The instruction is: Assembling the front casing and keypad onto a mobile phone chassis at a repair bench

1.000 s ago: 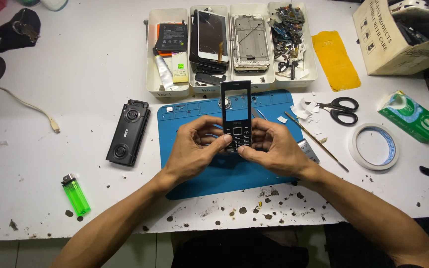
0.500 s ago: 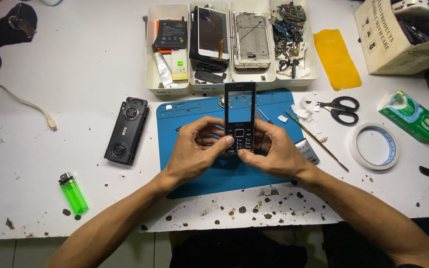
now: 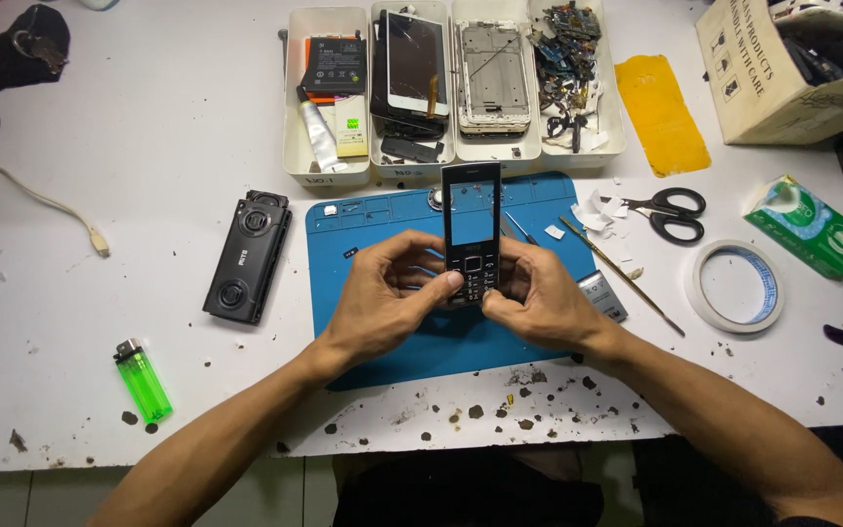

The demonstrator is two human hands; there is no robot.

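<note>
Nothing much moves since before — left hand (image 3: 382, 303) and right hand (image 3: 539, 298) still pinch the black phone (image 3: 471, 229) upright above the blue mat (image 3: 373, 220) — thumbs on keypad.

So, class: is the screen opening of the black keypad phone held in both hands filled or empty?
Empty. Through the black keypad phone's screen window the blue mat shows, so only the front frame is there. The left hand and right hand grip its keypad end.

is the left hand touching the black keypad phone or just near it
Touching. The head view shows the left hand with its thumb pressed on the keypad of the black keypad phone, fingers wrapped behind it; the right hand grips the other side.
</note>
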